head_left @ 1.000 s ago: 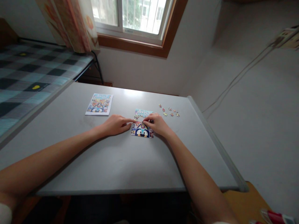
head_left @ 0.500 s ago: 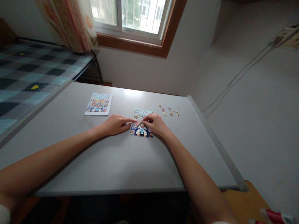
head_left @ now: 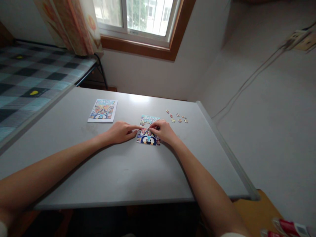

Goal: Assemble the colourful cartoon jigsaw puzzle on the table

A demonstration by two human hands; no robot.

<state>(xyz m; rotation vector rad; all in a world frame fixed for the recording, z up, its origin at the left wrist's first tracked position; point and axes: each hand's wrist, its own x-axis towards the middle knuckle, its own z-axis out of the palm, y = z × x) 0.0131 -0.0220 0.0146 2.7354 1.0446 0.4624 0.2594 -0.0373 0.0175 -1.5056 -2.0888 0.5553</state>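
Note:
A colourful jigsaw puzzle [head_left: 148, 141] lies flat on the table, with a blue cartoon dog's face at its near end and a gap across its upper part. My left hand [head_left: 121, 132] rests at its left side, index finger stretched out onto the edge, thumb apart and the other fingers curled; nothing is held in it. Over the puzzle's right middle, my right hand [head_left: 163, 131] pinches thumb and index finger together on a small puzzle piece, mostly hidden by the fingertips. Several loose puzzle pieces [head_left: 179, 121] lie beyond it to the right.
A printed reference picture [head_left: 102, 110] lies on the white table [head_left: 111, 174], left of the puzzle. A bed with a checked cover [head_left: 37, 75] stands at the left, below a curtain and window. Beside the table's near right corner are red-and-clear packages [head_left: 287, 227].
The whole view has shifted slightly, with the scene a little further left. Both hands keep nearly the same place at the puzzle; the right fingertips barely move.

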